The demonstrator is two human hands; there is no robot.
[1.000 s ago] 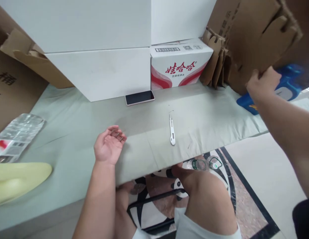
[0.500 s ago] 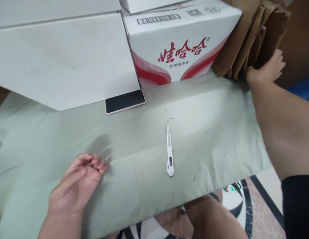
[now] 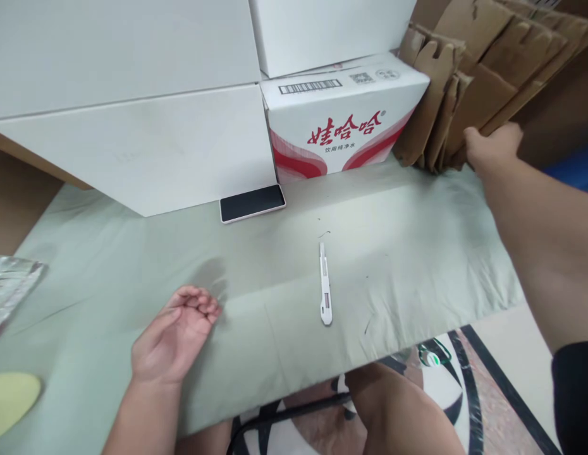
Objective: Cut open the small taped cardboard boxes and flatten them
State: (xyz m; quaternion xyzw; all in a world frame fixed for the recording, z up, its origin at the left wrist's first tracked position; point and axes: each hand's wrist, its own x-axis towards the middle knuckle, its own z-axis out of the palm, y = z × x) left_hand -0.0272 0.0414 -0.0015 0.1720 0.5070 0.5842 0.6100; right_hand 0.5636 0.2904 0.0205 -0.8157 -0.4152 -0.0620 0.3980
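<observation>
My right hand (image 3: 496, 144) reaches to the back right, against a stack of folded brown cardboard (image 3: 488, 91). Its thumb lies at the near side of the outer piece and its fingers curl round the edge, partly hidden. My left hand (image 3: 177, 335) rests palm up over the cloth at the front left, fingers loosely curled and apart from the thumb, with nothing in it. A white utility knife (image 3: 325, 287) lies on the pale green cloth (image 3: 275, 272) between the hands, its narrow end pointing away from me.
A phone (image 3: 253, 203) lies before a large white box (image 3: 180, 151). Beside it stands a white-and-red water carton (image 3: 346, 129) with another white box (image 3: 332, 31) on top. At left are a clear plastic bag (image 3: 9, 287) and a yellow-green object (image 3: 12, 401).
The view has shifted, showing more of the boxes and cardboard. My right hand's fingers, spread before, now curl at the cardboard's edge. My left hand keeps the same pose.
</observation>
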